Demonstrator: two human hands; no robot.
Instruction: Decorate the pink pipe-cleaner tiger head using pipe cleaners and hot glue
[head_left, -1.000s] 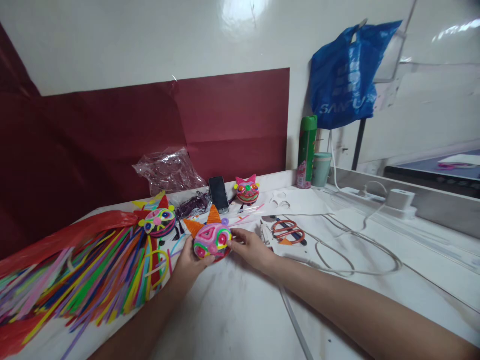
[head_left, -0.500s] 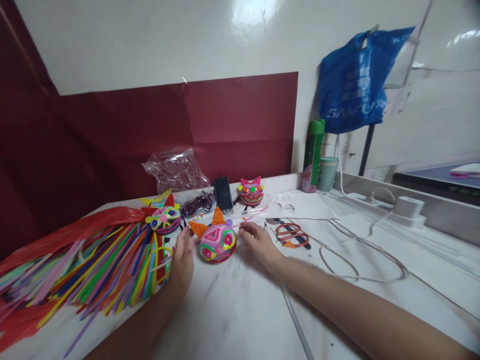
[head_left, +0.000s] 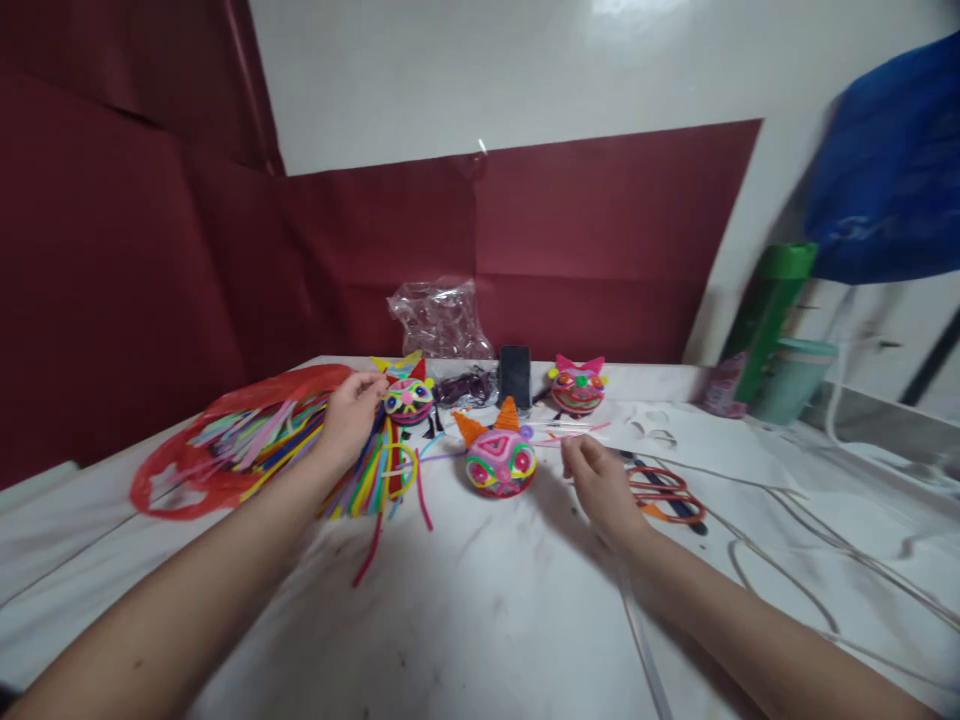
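Moved: both my hands left the orange-eared face (head_left: 500, 460); left hand (head_left: 346, 418) reached the pipe cleaners (head_left: 300, 440).
Fingers: left loosely curled on strands, right hand (head_left: 600, 488) open, empty, at 3 o'clock.
Care: pinch one strand, I judge.

A glossy white wall (head_left: 465, 70) rose behind the white marbled tabletop (head_left: 480, 610), catching a soft glare near its top. Dark red paper sheets (head_left: 600, 240) covered its lower part and continued over the left wall, their fold creases showing.

Dim indoor light, glare on the glossy wall (head_left: 630, 8), perhaps motion blur at right, wide-angle edge stretch.
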